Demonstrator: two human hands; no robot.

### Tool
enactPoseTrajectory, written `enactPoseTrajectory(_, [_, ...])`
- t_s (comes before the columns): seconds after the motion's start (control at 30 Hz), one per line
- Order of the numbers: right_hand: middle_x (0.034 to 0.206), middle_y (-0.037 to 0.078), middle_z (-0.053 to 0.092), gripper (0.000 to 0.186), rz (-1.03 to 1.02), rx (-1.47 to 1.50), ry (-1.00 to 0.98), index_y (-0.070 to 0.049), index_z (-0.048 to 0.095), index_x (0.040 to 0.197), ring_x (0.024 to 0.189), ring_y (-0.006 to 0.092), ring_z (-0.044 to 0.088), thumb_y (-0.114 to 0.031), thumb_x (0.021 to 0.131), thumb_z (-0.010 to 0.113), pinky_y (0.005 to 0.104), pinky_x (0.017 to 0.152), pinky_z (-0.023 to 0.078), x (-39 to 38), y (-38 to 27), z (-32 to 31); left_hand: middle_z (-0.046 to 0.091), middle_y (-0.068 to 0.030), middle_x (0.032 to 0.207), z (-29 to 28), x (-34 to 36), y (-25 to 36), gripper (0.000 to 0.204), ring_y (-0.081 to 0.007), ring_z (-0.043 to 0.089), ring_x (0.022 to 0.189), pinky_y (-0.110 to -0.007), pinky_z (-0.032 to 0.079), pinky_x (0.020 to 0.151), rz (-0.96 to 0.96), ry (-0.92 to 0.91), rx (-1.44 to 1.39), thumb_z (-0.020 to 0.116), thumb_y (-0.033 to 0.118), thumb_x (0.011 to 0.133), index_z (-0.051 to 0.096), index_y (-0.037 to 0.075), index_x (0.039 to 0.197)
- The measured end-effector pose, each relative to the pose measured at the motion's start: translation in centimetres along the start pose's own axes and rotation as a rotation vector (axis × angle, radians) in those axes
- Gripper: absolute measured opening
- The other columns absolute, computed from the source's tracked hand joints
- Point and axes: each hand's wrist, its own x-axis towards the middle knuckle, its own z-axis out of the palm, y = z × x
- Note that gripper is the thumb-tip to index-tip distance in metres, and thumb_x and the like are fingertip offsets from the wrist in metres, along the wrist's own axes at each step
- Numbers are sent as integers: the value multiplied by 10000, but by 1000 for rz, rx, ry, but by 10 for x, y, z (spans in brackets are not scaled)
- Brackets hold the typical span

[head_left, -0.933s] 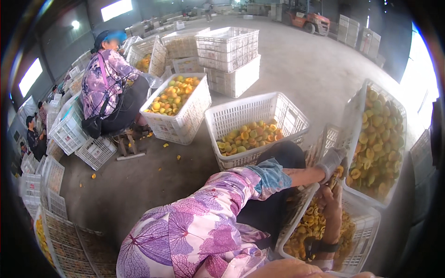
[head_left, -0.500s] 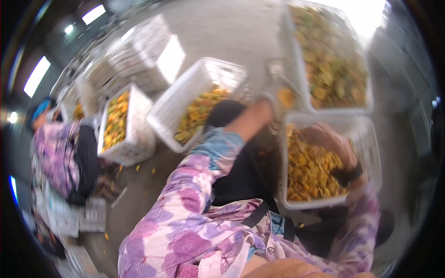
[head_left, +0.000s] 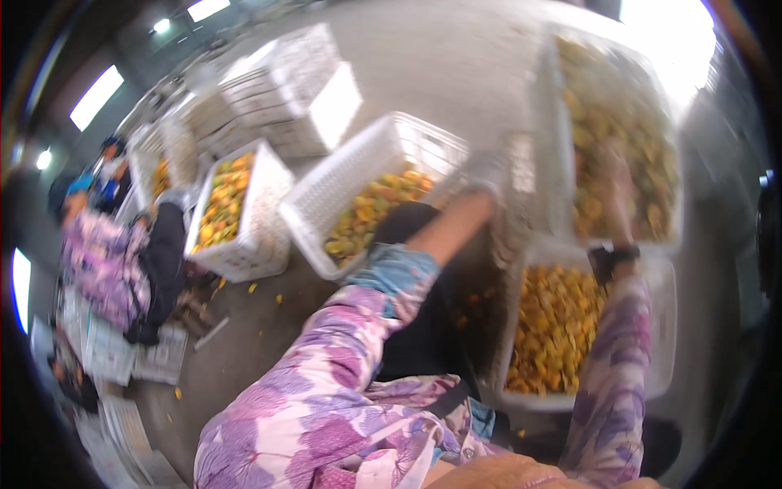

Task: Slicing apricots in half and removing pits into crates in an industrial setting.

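My right hand reaches over the far white crate, among the yellow-green fruit pieces in it. Motion smears its fingers, and I cannot tell whether it holds a piece. My right forearm passes above the near white crate, which holds orange-yellow fruit pieces that look like cut halves. My left hand, in a pale glove, is beside an upright greyish part left of the far crate. Blur hides what its fingers do.
A tilted white crate of orange and green fruit stands left of my knee. Beyond it are another fruit crate and stacked white crates. A co-worker in a floral top sits at the far left. Fruit scraps dot the floor.
My right hand has moved out of the near crate and away from me, over the far crate. My left hand stays near the same spot; the orange piece seen by it no longer shows. The view has shifted slightly.
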Motion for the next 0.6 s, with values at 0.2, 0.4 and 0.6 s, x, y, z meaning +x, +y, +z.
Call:
enactPoseTrajectory(0.2, [887, 111, 613, 306, 55, 158, -55, -48, 575, 1024, 812, 276, 558, -152, 741, 624, 359, 710, 427, 2, -35, 18, 611, -52, 949, 65, 5, -68, 369, -178, 565, 845, -332, 448, 745, -245, -55, -1376, 481, 404, 887, 589, 91, 1051])
enactPoseTrajectory(0.4, [849, 112, 621, 260, 384, 544, -55, -57, 584, 989, 742, 266, 570, -147, 748, 622, 346, 647, 425, -26, 34, 0, 590, -98, 1047, -2, -63, 35, 404, -240, 582, 883, -380, 487, 746, -584, -273, -1591, 373, 347, 935, 509, 56, 1180])
enactPoseTrajectory(0.6, [742, 91, 628, 131, 185, 581, 240, -68, 611, 865, 590, 235, 573, -105, 739, 619, 318, 502, 398, -7, 3, -28, 521, -88, 1229, -14, -72, 51, 519, -234, 523, 1038, -382, 417, 875, -474, -455, -1600, 282, 515, 933, 495, 130, 1210])
